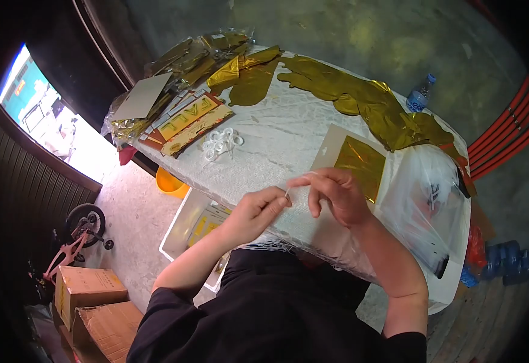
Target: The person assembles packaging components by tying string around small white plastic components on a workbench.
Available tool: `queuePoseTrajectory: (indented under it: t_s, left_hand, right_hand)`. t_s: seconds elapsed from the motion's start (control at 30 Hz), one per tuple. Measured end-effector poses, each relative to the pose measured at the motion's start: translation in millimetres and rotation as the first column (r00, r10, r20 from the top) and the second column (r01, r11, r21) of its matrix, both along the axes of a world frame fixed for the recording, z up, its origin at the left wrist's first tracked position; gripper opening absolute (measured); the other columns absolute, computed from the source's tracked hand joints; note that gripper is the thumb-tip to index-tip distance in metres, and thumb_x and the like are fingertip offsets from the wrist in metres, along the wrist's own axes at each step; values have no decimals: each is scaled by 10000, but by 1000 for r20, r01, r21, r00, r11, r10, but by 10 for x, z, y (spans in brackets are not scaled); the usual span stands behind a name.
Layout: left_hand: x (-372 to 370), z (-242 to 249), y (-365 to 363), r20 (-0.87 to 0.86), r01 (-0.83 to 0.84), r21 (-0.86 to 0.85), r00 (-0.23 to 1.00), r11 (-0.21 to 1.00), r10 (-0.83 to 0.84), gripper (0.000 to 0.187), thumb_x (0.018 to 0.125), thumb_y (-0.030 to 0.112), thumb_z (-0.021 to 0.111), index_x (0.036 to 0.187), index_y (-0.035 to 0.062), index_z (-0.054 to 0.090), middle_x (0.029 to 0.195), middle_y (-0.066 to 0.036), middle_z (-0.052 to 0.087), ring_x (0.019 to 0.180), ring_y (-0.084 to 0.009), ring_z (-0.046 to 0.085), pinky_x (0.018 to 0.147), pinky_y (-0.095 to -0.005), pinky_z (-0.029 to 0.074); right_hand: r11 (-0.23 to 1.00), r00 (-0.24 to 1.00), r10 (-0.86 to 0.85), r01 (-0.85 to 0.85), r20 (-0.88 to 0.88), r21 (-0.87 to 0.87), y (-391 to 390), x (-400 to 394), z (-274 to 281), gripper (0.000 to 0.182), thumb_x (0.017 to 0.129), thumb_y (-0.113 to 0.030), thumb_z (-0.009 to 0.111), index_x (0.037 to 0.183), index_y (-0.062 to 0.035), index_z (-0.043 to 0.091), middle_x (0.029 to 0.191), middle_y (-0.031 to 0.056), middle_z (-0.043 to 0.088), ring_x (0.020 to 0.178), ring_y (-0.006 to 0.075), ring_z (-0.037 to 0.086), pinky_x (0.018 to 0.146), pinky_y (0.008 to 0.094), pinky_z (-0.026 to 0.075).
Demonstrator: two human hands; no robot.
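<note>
Over the front part of the white-covered table [255,166], my left hand [256,213] pinches a thin white string [287,192] between thumb and index finger. My right hand [334,196] is just to the right, its thumb and index finger closed near the string's upper end, the other fingers curled loosely. Behind my right hand lies a grey card with a gold foil piece [361,163] on it. A small heap of white ribbon loops [221,144] rests left of the hands. Printed "FALL" cards [189,121] lie farther left.
Gold foil balloons [361,100] spread along the table's far edge, near a water bottle [420,94]. Clear plastic bags [425,193] cover the right end. Packaged foil [198,57] is piled at the back left. A white bin [186,221] and cardboard boxes [92,287] stand on the floor.
</note>
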State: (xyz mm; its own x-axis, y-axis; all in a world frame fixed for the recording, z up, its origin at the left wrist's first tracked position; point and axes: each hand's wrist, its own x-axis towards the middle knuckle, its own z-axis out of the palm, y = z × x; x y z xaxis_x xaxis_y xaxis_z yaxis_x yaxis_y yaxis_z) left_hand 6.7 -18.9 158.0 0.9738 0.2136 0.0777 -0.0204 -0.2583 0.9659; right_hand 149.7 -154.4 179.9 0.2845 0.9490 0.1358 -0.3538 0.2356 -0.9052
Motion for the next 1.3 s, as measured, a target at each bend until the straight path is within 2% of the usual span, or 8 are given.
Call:
queuePoseTrajectory:
  t_s: [0.2,0.4,0.57,0.77,0.9,1.03,1.2,1.3]
  left_hand:
    - [-69,228,-73,37,122,-46,992,991,-120,193,895,165,465,833,5,553,679,6,491,628,-51,437,569,-198,366]
    - [6,151,-13,29,29,-135,999,990,-25,209,907,177,446,809,7,518,682,13,483,631,-60,440,562,-214,378]
    - [-35,283,-93,68,220,-305,976,927,-209,251,909,218,440,783,10,501,630,-5,465,579,-72,441,553,-210,366]
    - [129,195,62,35,35,-211,999,977,-28,221,903,196,430,812,25,538,640,21,455,603,-50,408,549,-201,333]
    - [59,334,-71,52,248,-67,968,966,-245,227,903,211,447,839,17,546,632,25,448,608,-47,406,546,-197,320]
    - [77,266,130,151,159,-410,983,898,-105,201,892,163,462,838,-3,563,651,13,483,613,-51,431,555,-194,333]
    - [131,197,-93,247,147,4,958,989,-143,195,870,166,493,841,-13,564,719,-1,529,623,-73,463,574,-212,377]
    - [37,372,-6,104,193,-184,979,964,-176,202,886,159,454,825,-4,557,715,-14,509,615,-55,435,567,-191,348]
  right_hand:
    - [978,332,-171,173,928,119,17,30,-25,126,810,-80,530,795,22,602,694,79,613,613,96,536,530,251,439]
    - [980,934,161,-114,318,-161,-91,-65,213,191,810,-110,539,670,17,517,597,48,522,592,93,526,533,247,415]
    - [949,372,-263,264,890,171,16,110,87,110,792,-63,538,843,4,608,785,60,642,692,97,568,622,256,463]
    - [955,864,287,-291,413,-55,-108,10,273,179,813,-23,497,921,1,636,809,101,638,613,112,560,569,233,458]
    - [904,542,-427,235,723,358,36,47,140,161,818,-70,515,896,3,635,766,70,626,601,81,541,547,214,442]
    - [936,828,296,-153,477,-316,-111,128,241,156,803,-61,537,914,7,623,712,59,610,582,97,556,532,224,443]
    - [996,950,69,-82,305,31,-97,4,273,147,798,-53,543,902,16,621,712,74,613,584,101,565,546,228,451]
    - [984,576,-123,176,808,25,-30,161,111,131,804,-43,525,834,37,624,755,112,626,583,110,569,554,230,454]
